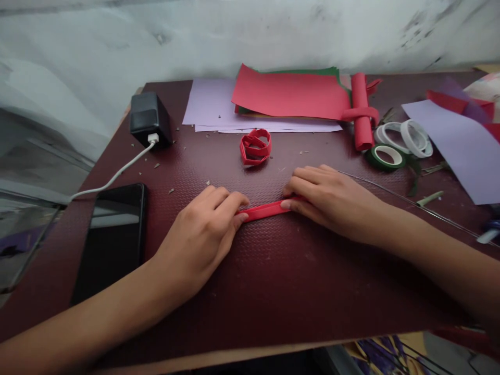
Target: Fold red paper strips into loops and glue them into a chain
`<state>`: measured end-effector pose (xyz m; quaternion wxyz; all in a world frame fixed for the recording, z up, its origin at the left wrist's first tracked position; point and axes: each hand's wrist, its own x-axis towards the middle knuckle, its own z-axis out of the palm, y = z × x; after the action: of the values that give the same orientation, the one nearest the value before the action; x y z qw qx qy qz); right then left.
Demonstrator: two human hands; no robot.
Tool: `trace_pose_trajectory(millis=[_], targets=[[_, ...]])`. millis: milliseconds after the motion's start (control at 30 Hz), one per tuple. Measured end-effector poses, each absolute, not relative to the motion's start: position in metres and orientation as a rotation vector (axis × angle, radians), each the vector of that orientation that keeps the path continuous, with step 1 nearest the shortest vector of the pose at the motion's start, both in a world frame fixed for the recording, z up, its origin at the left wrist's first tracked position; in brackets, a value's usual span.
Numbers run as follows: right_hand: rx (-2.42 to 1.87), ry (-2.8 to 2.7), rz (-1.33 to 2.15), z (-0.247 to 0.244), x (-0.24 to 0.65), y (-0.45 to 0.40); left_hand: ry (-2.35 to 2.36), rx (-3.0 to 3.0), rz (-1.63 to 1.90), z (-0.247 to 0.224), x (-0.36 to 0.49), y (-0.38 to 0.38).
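The dark red tabletop [265, 291] spreads under and around the red strip [265, 210], the landmark here. Well beyond the strip lie pale purple sheets [207, 107], with a red sheet [292, 94] on top of them; another purple sheet [469, 146] lies well to its right. The phone [113, 229] lies flat to the strip's left, past the left forearm, and the black block [144, 114] stands farther off on that side, a white cable [117, 174] plugged into it. Both hands meet the strip itself: the left hand [203, 224] pinches its left end between thumb and fingers, while the right hand [336, 195] grips its right end, fingertips closed down in the same way. Neither hand is nearer, since each touches it; its long axis runs from hand to hand, side to side, the right end tilted slightly away from the body. Beyond the strip and to its right is a rolled red tube [360, 88], with white tape rolls [408, 138] and a green tape roll [380, 165] just beside it. Directly beyond the strip sits a folded red coil [255, 152], apart from both hands. Tiny scraps [171, 191] dot the surface to the strip's left.
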<state>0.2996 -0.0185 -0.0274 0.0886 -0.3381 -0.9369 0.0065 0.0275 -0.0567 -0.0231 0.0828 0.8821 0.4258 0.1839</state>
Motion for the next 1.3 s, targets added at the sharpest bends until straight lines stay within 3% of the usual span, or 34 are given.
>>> trace_pose_trajectory(millis=[633, 1300], targets=[[-0.695, -2.837, -0.033, -0.025, 0.300, -0.020, 1.203, 2.754, 0.380, -0.022, 0.030, -0.059], [-1.008, -2.809, 0.290, -0.018, 0.288, -0.033, 1.188, 2.659, 0.446, -0.019, 0.030, -0.065]])
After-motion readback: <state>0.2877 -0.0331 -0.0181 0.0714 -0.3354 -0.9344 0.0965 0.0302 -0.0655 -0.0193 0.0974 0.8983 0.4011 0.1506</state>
